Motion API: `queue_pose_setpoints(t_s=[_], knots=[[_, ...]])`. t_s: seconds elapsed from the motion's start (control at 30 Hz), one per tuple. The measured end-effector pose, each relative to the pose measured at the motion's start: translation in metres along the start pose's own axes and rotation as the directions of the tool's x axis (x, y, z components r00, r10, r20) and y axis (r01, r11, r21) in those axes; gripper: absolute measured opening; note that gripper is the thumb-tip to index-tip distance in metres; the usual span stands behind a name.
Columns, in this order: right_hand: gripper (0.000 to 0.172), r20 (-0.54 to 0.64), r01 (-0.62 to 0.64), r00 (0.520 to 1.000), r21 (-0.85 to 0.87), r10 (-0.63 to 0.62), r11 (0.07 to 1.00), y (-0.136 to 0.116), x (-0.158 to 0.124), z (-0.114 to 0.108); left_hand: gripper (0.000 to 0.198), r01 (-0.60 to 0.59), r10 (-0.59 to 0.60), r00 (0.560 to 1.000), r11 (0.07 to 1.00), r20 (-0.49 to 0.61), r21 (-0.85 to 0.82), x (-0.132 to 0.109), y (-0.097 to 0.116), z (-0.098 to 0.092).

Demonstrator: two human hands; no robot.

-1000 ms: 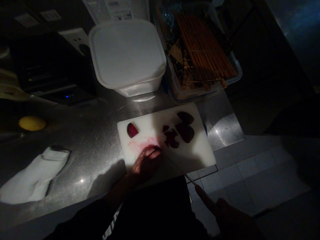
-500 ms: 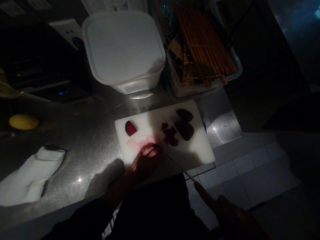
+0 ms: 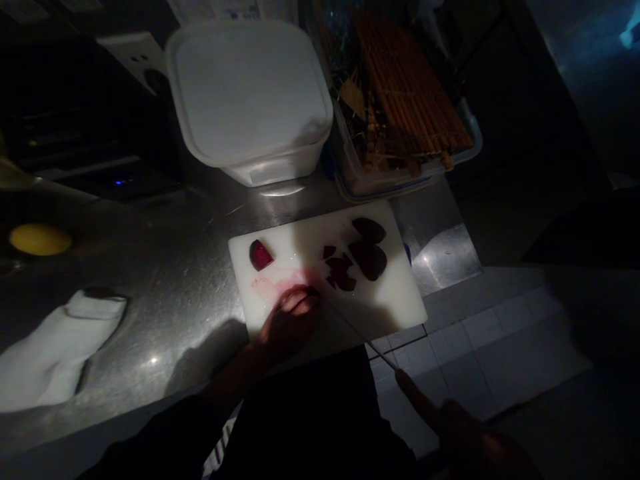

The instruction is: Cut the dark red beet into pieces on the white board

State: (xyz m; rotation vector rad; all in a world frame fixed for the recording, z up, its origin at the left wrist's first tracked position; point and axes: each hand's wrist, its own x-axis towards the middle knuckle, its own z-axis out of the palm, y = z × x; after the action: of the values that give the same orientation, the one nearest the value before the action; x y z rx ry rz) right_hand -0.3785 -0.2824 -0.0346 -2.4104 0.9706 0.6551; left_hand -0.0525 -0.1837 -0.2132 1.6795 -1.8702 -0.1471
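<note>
A white cutting board (image 3: 400, 293) lies on a steel counter, stained pink near its front. Dark red beet pieces (image 3: 367, 257) lie at its right, and one red wedge (image 3: 260, 255) sits at its left. My left hand (image 3: 287, 323) is curled at the board's front edge, fingers pressed on a small beet piece that is mostly hidden. My right hand (image 3: 450, 427) grips a knife (image 3: 357, 330), index finger stretched along its spine. The thin blade reaches up to the fingertips of my left hand.
Behind the board stand a lidded white tub (image 3: 247, 97) and a clear bin (image 3: 405, 100) holding bamboo mats and sticks. A white cloth (image 3: 55, 350) lies at the left, a yellow lemon (image 3: 40, 239) beyond it. The counter's edge drops to a tiled floor (image 3: 480, 347) on the right.
The hands and knife have hardly shifted on the board. The view has drifted slightly, so everything sits a little lower left than before.
</note>
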Motion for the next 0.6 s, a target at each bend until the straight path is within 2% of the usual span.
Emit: queue_pose_setpoints(t_s=[0.13,0.23,0.47,0.6], knots=[[0.067,0.009,-0.012,1.000,0.046,0.011,0.999,-0.004,0.008,0.010,0.031,0.004,-0.004,1.000,1.000,0.003,0.022,0.003,0.001,-0.002],[0.067,0.011,-0.013,1.000,0.066,0.012,0.998,-0.007,0.009,0.010,0.032,0.012,-0.012,1.000,1.000,-0.015,0.004,0.005,0.002,-0.003],[0.069,-0.019,0.102,0.995,0.043,-0.101,0.994,-0.015,0.018,0.001,0.028,0.030,-0.030,0.999,1.000,0.026,0.008,0.003,0.001,-0.001],[0.072,0.001,0.044,0.999,0.006,-0.044,0.999,-0.015,0.016,0.000,0.028,0.022,-0.022,1.000,1.000,-0.005,0.022,0.004,0.002,-0.004]])
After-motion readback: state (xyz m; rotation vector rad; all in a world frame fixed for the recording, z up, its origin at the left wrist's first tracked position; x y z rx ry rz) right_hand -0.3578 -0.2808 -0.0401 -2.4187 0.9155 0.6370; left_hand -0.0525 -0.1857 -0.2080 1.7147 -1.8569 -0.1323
